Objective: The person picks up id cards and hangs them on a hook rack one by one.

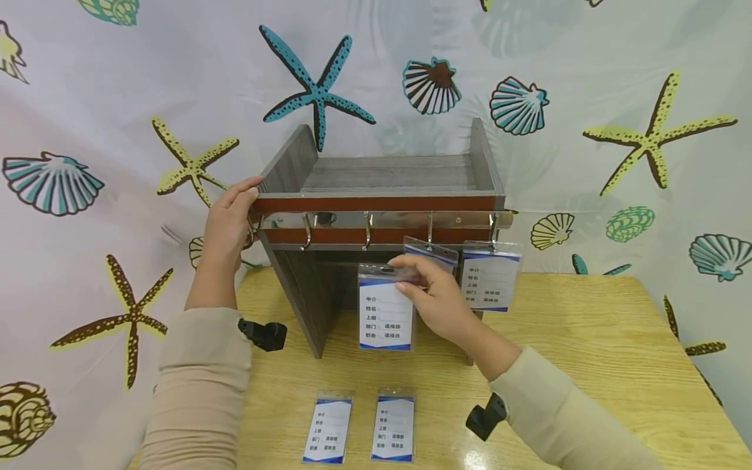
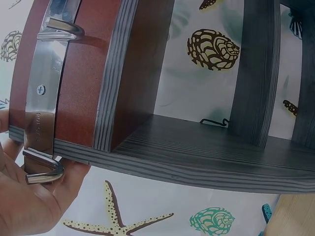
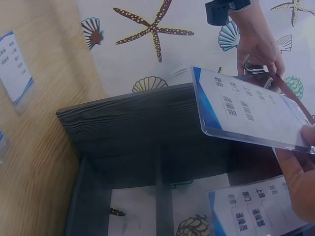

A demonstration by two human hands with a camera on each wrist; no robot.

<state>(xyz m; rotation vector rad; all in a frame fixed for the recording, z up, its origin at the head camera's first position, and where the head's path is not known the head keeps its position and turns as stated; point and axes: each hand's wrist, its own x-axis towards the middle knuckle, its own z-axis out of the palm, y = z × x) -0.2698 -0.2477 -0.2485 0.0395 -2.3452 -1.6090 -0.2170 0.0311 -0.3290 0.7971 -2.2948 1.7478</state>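
A grey wood-grain shelf [image 1: 390,173] stands on the table, with a metal hook rail [image 1: 341,220] along its red-brown front. My left hand [image 1: 228,219] grips the shelf's left end beside the last hook; the left wrist view shows the fingers around that corner. Between thumb and fingers, my right hand [image 1: 437,297] pinches the top edge of a clear-sleeved badge [image 1: 384,316] with a blue and white card. This badge is in front of the shelf, below the middle hook. One badge [image 1: 492,281] hangs at the rightmost hook, and another badge [image 1: 431,249] hangs beside it, partly hidden by my right hand.
Two more badges, a left one [image 1: 328,427] and a right one [image 1: 393,425], lie flat on the wooden table [image 1: 564,365] in front of the shelf. A curtain [image 1: 529,39] printed with starfish and shells is behind. Each wrist carries a black camera [image 1: 486,418].
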